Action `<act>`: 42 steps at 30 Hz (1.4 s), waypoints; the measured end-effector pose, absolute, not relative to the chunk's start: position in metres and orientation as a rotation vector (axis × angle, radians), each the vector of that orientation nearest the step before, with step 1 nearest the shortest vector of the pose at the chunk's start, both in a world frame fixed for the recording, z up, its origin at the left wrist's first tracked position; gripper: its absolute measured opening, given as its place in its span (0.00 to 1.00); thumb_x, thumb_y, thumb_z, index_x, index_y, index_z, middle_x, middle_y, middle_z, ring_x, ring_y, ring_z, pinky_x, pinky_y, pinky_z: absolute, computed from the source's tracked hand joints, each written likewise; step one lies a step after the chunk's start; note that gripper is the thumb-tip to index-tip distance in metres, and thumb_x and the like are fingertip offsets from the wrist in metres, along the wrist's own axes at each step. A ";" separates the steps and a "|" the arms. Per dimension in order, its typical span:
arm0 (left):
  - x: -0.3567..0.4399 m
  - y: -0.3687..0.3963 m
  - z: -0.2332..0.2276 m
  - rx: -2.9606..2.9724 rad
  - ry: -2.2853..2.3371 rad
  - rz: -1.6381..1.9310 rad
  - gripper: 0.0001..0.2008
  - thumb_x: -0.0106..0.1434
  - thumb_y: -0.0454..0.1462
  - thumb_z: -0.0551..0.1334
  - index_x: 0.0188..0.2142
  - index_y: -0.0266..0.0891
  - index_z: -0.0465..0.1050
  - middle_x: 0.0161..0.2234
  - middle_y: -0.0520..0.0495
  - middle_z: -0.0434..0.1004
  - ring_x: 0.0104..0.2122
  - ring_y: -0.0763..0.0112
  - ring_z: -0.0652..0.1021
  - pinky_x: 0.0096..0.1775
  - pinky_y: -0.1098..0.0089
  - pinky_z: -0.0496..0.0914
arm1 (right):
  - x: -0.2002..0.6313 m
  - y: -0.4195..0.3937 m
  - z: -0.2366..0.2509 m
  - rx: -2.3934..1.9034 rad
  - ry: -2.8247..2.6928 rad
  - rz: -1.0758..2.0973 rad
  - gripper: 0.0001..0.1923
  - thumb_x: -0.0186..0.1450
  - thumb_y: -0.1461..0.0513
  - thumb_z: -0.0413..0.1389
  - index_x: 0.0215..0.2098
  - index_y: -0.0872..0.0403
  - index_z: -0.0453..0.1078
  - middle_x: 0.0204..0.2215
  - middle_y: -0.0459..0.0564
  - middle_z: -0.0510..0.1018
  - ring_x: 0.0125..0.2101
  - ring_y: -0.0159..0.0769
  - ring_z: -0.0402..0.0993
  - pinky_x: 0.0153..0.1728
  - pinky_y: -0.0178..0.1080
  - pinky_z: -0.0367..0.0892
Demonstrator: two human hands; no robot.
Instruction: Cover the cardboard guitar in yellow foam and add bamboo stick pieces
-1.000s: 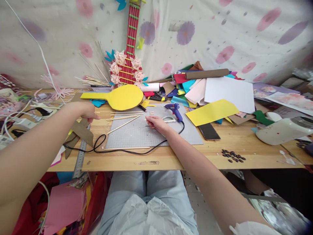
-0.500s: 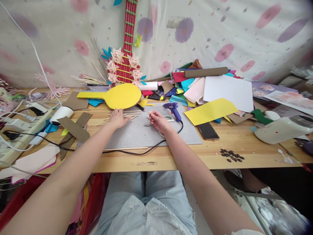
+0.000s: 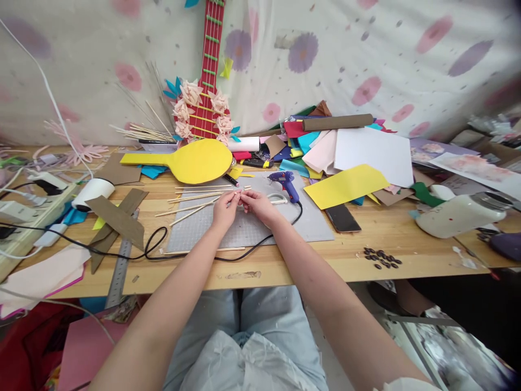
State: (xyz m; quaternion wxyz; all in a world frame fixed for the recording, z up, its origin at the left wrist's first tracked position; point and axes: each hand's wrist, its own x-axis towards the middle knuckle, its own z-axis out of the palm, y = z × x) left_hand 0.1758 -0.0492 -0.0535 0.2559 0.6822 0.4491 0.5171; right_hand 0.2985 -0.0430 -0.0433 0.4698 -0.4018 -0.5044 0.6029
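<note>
My left hand (image 3: 226, 209) and my right hand (image 3: 258, 206) meet over the grey cutting mat (image 3: 211, 233). The fingertips of both are pinched together. Whatever they hold between them is too small and too covered to make out. Several thin wooden sticks (image 3: 187, 207) lie on the mat and table just left of my left hand. Beyond my right hand rests a blue-purple hot glue gun (image 3: 287, 183) with a black cord. A pale looped handle (image 3: 279, 199) shows beside the right hand, the rest of it covered.
Behind the mat lies a yellow paddle-shaped piece (image 3: 199, 162), below a red guitar-like craft (image 3: 205, 114) with paper flowers. To the right are yellow sheet (image 3: 345, 184), a phone (image 3: 343, 218), black oval pieces (image 3: 381, 257) and a white bottle (image 3: 459, 217). Brown strips (image 3: 118, 220) and a ruler (image 3: 119, 274) lie left.
My left hand has left the sticks and moved right to meet my right hand. The right hand has shifted slightly down and left. The black cord now shows a loop at left.
</note>
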 end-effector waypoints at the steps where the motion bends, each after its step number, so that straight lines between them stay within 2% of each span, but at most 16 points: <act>1: 0.172 -0.049 -0.055 1.799 1.209 1.412 0.12 0.62 0.40 0.54 0.35 0.39 0.74 0.41 0.44 0.76 0.44 0.66 0.74 0.48 0.66 0.66 | 0.301 -0.043 -0.041 -1.054 -1.328 1.408 0.15 0.52 0.52 0.58 0.30 0.54 0.68 0.23 0.43 0.71 0.19 0.23 0.59 0.22 0.31 0.58; 5: 0.150 -0.047 -0.054 1.542 1.228 1.390 0.13 0.61 0.42 0.53 0.36 0.38 0.72 0.35 0.45 0.76 0.33 0.69 0.77 0.36 0.68 0.71 | 0.332 -0.045 -0.024 -1.431 -1.725 0.885 0.09 0.59 0.58 0.52 0.29 0.53 0.71 0.26 0.45 0.75 0.23 0.29 0.65 0.28 0.35 0.59; 8: 0.138 -0.046 -0.053 1.451 1.287 1.355 0.12 0.60 0.41 0.54 0.36 0.38 0.72 0.28 0.49 0.73 0.24 0.74 0.74 0.29 0.72 0.70 | 0.367 -0.049 -0.012 -1.626 -2.005 0.613 0.07 0.58 0.59 0.54 0.31 0.52 0.73 0.30 0.48 0.77 0.32 0.35 0.69 0.34 0.37 0.60; 11: 0.137 -0.046 -0.053 1.429 1.298 1.310 0.10 0.59 0.39 0.56 0.37 0.38 0.71 0.25 0.51 0.70 0.21 0.77 0.71 0.25 0.74 0.69 | 0.390 -0.057 -0.006 -1.695 -2.283 0.514 0.17 0.53 0.57 0.59 0.40 0.53 0.73 0.39 0.52 0.75 0.41 0.41 0.68 0.41 0.39 0.61; 14: 0.140 -0.045 -0.055 1.354 1.257 1.330 0.10 0.57 0.38 0.57 0.39 0.38 0.68 0.23 0.54 0.69 0.20 0.78 0.71 0.24 0.75 0.68 | 0.395 -0.064 -0.005 -1.796 -2.408 0.384 0.27 0.52 0.55 0.60 0.49 0.54 0.68 0.45 0.57 0.71 0.47 0.46 0.64 0.46 0.43 0.59; 18: 0.141 -0.044 -0.058 1.279 1.227 1.365 0.09 0.56 0.39 0.60 0.34 0.38 0.64 0.22 0.54 0.70 0.19 0.79 0.71 0.24 0.75 0.68 | 0.384 -0.069 -0.006 -1.866 -2.511 0.245 0.31 0.51 0.53 0.59 0.51 0.54 0.66 0.48 0.59 0.69 0.51 0.51 0.60 0.48 0.47 0.57; 20: 0.140 -0.044 -0.059 1.290 1.225 1.342 0.09 0.55 0.40 0.61 0.31 0.38 0.64 0.22 0.53 0.70 0.19 0.79 0.71 0.24 0.75 0.68 | 0.376 -0.071 -0.008 -1.885 -2.521 0.185 0.30 0.50 0.54 0.59 0.50 0.55 0.66 0.47 0.60 0.69 0.50 0.52 0.60 0.47 0.47 0.57; 24: 0.140 -0.044 -0.057 1.300 1.233 1.338 0.09 0.55 0.40 0.61 0.31 0.38 0.63 0.24 0.52 0.72 0.20 0.78 0.72 0.25 0.75 0.69 | 0.373 -0.071 -0.010 -1.854 -2.492 0.159 0.18 0.52 0.59 0.57 0.41 0.57 0.70 0.39 0.59 0.74 0.42 0.46 0.67 0.40 0.41 0.60; 28: 0.141 -0.044 -0.056 1.262 1.226 1.360 0.08 0.54 0.38 0.61 0.30 0.39 0.62 0.25 0.52 0.73 0.22 0.77 0.73 0.27 0.73 0.70 | 0.391 -0.065 -0.005 -1.781 -2.270 0.525 0.11 0.51 0.61 0.56 0.33 0.53 0.69 0.31 0.50 0.75 0.32 0.37 0.69 0.31 0.36 0.60; 31: 0.141 -0.044 -0.056 1.277 1.177 1.362 0.07 0.53 0.36 0.61 0.30 0.39 0.62 0.26 0.52 0.73 0.23 0.76 0.75 0.29 0.73 0.70 | 0.396 -0.056 -0.002 -1.507 -1.938 0.846 0.12 0.51 0.59 0.56 0.34 0.53 0.64 0.30 0.46 0.74 0.30 0.32 0.67 0.30 0.34 0.60; 33: 0.141 -0.043 -0.057 1.294 1.146 1.362 0.07 0.52 0.35 0.61 0.30 0.39 0.63 0.27 0.52 0.74 0.25 0.75 0.75 0.30 0.72 0.70 | 0.385 -0.051 -0.003 -1.378 -1.787 0.901 0.16 0.50 0.58 0.58 0.34 0.52 0.60 0.30 0.45 0.72 0.29 0.31 0.66 0.29 0.34 0.59; 37: 0.140 -0.043 -0.058 1.279 1.098 1.368 0.07 0.51 0.36 0.62 0.29 0.39 0.64 0.28 0.51 0.75 0.26 0.74 0.76 0.33 0.69 0.71 | 0.343 -0.045 -0.018 -1.471 -1.619 0.637 0.21 0.47 0.54 0.62 0.33 0.50 0.57 0.26 0.43 0.68 0.27 0.32 0.61 0.28 0.35 0.56; 42: 0.140 -0.043 -0.059 1.218 0.991 1.425 0.10 0.48 0.37 0.64 0.29 0.38 0.65 0.27 0.51 0.75 0.30 0.71 0.77 0.39 0.64 0.73 | 0.318 -0.050 -0.036 -1.435 -1.904 0.545 0.21 0.49 0.51 0.62 0.35 0.50 0.59 0.30 0.48 0.69 0.30 0.35 0.63 0.31 0.36 0.56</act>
